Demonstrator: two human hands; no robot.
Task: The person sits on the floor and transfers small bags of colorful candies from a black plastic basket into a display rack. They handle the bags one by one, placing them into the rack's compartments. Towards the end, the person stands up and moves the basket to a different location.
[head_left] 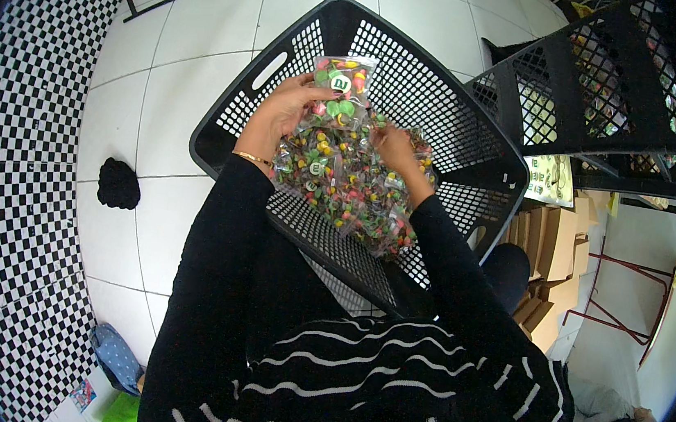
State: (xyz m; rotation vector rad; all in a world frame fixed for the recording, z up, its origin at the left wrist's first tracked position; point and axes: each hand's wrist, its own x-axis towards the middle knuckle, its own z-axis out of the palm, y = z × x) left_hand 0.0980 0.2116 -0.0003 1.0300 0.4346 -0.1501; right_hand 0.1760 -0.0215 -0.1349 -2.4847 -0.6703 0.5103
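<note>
My left hand (285,106) is closed on the left side of a clear plastic packet (345,111) of green, pink and yellow pieces, thumb across its front. A round white label sits on the packet. It is held up over a heap of similar packets (357,184) inside a large black plastic basket (478,135) with perforated sides. My right hand (396,149) is at the heap's far right part, fingers curled down against the packets. What its fingertips pinch, if anything, is hidden.
Black lattice crates or shelving (605,99) stand at the right, with flattened cardboard boxes (552,250) below. A red-framed folding table or stand (633,300) is farther right. A black cloth bundle (119,184) lies on white floor tiles at left, near a checkered surface (24,137).
</note>
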